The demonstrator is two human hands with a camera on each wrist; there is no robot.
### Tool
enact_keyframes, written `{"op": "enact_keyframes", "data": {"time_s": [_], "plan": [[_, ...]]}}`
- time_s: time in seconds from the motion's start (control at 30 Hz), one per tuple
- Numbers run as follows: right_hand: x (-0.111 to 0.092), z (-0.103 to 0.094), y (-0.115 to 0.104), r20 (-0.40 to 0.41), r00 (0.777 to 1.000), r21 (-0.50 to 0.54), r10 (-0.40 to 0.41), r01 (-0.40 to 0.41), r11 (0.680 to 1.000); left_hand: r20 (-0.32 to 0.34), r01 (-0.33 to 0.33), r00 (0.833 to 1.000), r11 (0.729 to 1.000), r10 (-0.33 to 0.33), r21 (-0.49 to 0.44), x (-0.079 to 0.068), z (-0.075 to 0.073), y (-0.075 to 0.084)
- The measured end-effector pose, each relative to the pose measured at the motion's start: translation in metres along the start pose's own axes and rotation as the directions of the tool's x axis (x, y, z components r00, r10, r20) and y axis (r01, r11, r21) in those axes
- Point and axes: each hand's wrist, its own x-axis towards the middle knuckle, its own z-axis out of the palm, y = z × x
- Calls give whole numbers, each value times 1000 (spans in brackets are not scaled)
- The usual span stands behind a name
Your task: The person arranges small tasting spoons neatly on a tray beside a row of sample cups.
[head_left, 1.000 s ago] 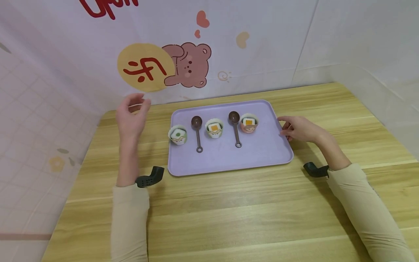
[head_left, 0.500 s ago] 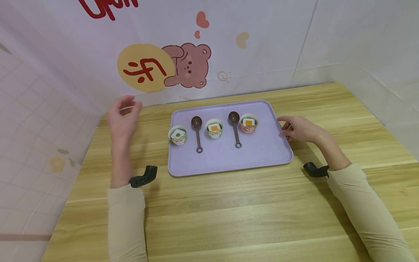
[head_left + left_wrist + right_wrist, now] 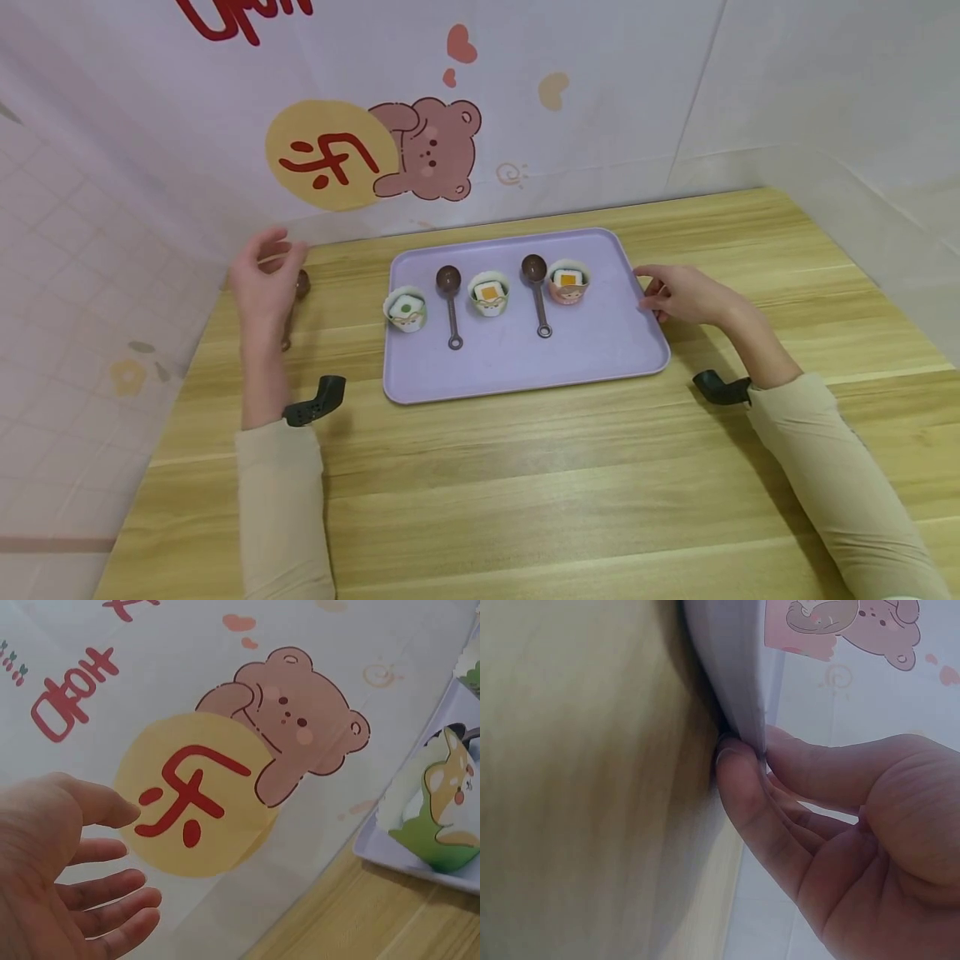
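Note:
My right hand [image 3: 686, 294] pinches the right rim of a lilac tray [image 3: 510, 371]; in the right wrist view thumb and fingertips lie about the tray's edge [image 3: 739, 667]. On the tray stand a left paper cup [image 3: 408, 323], a middle one [image 3: 492, 310] and a pink one [image 3: 568, 295], each with a small white square piece inside. Brown measuring scoops lie between them, one left [image 3: 449, 282] and one right [image 3: 534, 268]. My left hand [image 3: 262, 279] holds nothing, its fingers loosely bent, above the table's left end. Partly behind it lies another brown scoop [image 3: 302, 284].
The wood-grain table [image 3: 525, 483] runs back to a white cloth backdrop [image 3: 615, 108] printed with a bear. A second pale covering [image 3: 67, 333] borders the left side. A black wrist mount [image 3: 318, 404] sits by the left sleeve, another [image 3: 720, 387] by the right.
My left hand has moved left and slightly nearer, away from the tray, and the scoop behind it has come into sight. The right hand keeps its hold on the tray, which stays put.

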Motion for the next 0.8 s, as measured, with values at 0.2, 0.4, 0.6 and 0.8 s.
{"op": "enact_keyframes", "data": {"time_s": [0.2,0.4,0.6,0.8], "plan": [[0,0,-2,2,1000,6,5,-5,1000,15,24,1000,999,-24,29,2,-6,-10],[-1,-1,-3,2,1000,0,4,-4,1000,44,59,997,996,-62,67,7,-12,-18],[0,0,-3,2,1000,2,2,-2,1000,67,87,993,993,-93,83,12,-19,-26],[0,0,-3,2,1000,2,3,-3,1000,92,109,989,990,-118,92,14,-23,-36]]}}
